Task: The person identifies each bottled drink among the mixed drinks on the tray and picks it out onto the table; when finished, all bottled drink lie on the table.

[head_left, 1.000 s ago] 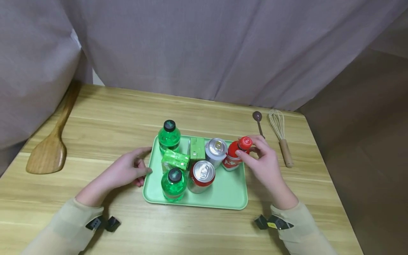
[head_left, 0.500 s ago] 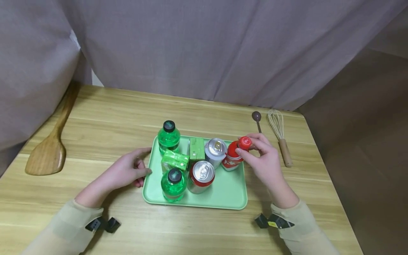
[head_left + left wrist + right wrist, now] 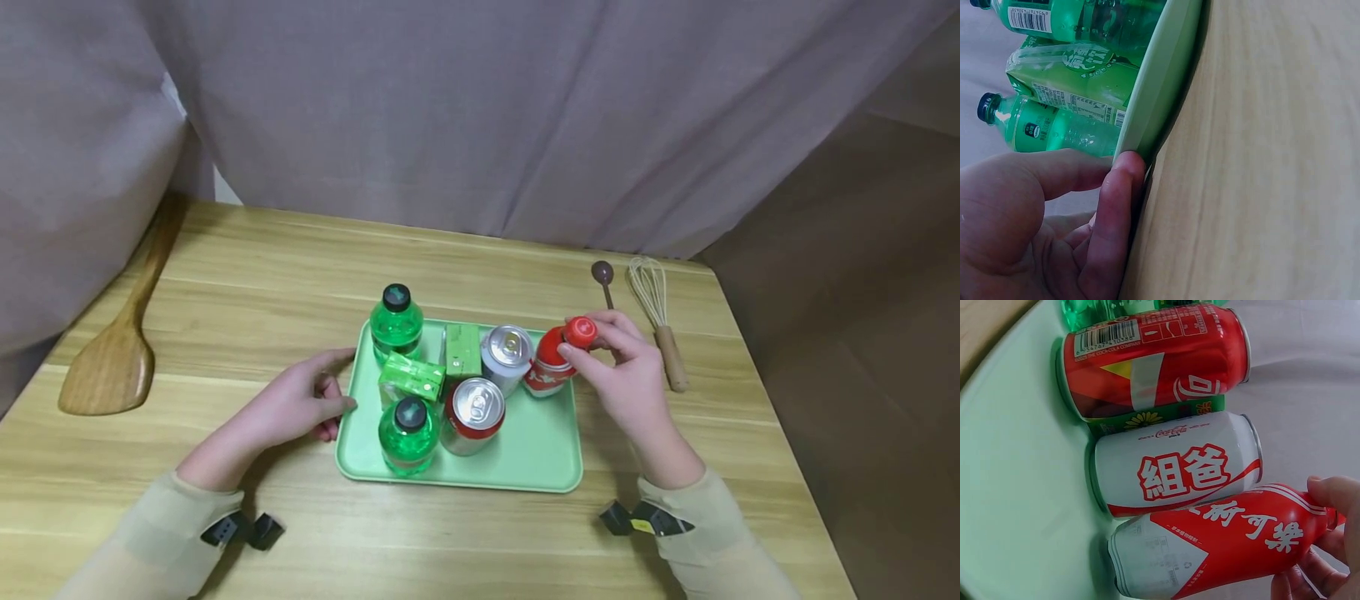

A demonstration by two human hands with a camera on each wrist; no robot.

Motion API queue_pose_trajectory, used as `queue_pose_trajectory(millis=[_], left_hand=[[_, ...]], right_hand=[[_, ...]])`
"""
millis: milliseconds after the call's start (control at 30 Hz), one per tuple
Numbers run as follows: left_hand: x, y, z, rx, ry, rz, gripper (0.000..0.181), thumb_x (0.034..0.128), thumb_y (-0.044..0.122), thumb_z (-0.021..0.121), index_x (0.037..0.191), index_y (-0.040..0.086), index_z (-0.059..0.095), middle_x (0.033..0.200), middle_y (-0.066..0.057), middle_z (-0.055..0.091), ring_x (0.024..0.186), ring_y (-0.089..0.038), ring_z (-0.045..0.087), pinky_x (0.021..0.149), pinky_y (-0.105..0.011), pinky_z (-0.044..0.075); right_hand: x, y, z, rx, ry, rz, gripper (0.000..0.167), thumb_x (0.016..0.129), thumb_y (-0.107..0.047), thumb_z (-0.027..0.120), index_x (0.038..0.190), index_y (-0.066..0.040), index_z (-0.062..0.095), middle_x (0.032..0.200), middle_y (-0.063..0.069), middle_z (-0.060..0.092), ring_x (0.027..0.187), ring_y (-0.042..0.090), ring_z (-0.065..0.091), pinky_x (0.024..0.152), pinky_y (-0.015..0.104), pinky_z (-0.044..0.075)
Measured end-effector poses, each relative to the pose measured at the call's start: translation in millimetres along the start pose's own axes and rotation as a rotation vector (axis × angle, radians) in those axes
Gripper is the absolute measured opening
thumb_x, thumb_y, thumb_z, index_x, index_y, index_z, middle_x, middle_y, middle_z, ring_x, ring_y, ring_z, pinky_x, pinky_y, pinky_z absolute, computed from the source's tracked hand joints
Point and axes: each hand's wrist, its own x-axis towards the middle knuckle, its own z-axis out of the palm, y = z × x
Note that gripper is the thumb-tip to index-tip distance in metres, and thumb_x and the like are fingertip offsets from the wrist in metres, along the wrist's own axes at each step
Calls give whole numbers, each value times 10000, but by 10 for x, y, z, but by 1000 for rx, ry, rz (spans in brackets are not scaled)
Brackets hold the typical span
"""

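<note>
My left hand [image 3: 296, 400] holds the left rim of a light green tray [image 3: 532, 454]; the left wrist view shows a thumb and finger at that edge. On the tray's right side, my right hand [image 3: 626, 375] pinches the neck of a red bottle [image 3: 551, 362] with a red cap. The bottle tilts a little, its base at the tray. Beside it stand a white can [image 3: 1179, 465] and a red can [image 3: 1154, 362]. Left of these are two green bottles [image 3: 397, 325] with black caps and two green drink cartons [image 3: 463, 352].
A wooden spatula [image 3: 112, 367] lies far left on the wooden table [image 3: 300, 533]. Behind my right hand lie a dark spoon [image 3: 603, 273] and a whisk [image 3: 660, 321] with a wooden handle. A grey curtain [image 3: 390, 117] hangs along the back.
The red bottle's cap end has shifted slightly right with my right hand, so the bottle leans more. My left hand, the tray and the other drinks stay in place.
</note>
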Motion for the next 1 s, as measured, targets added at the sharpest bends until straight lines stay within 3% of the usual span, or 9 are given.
queue_pose_trajectory(millis=[267, 433, 700, 1000], left_hand=[[-28, 28, -7, -17, 1, 8, 825, 936, 43, 712, 1616, -7, 247, 738, -121, 630, 602, -248, 663, 516, -368, 616], [-30, 26, -8, -20, 1, 13, 825, 933, 38, 713, 1616, -2, 252, 736, -126, 629, 601, -253, 663, 517, -369, 618], [-27, 15, 0, -18, 6, 15, 815, 939, 44, 709, 1614, -3, 254, 741, -118, 630, 603, -244, 660, 513, -364, 613], [-23, 1, 1, -11, 8, 19, 814, 933, 37, 712, 1613, 2, 265, 738, -121, 627, 597, -248, 660, 513, -368, 614]], right_hand=[[24, -34, -64, -26, 27, 31, 271, 832, 44, 818, 1100, 35, 780, 1088, -35, 661, 861, 108, 648, 834, 176, 564], [52, -47, -143, 20, 73, 40, 266, 829, 85, 799, 1093, 84, 763, 1054, -34, 663, 865, 127, 631, 826, 176, 561], [113, -44, -277, 3, 102, 48, 257, 848, 61, 793, 1102, 79, 762, 1065, -30, 656, 973, 149, 613, 846, 195, 552], [174, -21, -365, -42, 151, 138, 308, 861, -15, 811, 1159, 48, 759, 1097, -55, 636, 972, 123, 620, 833, 148, 541]])
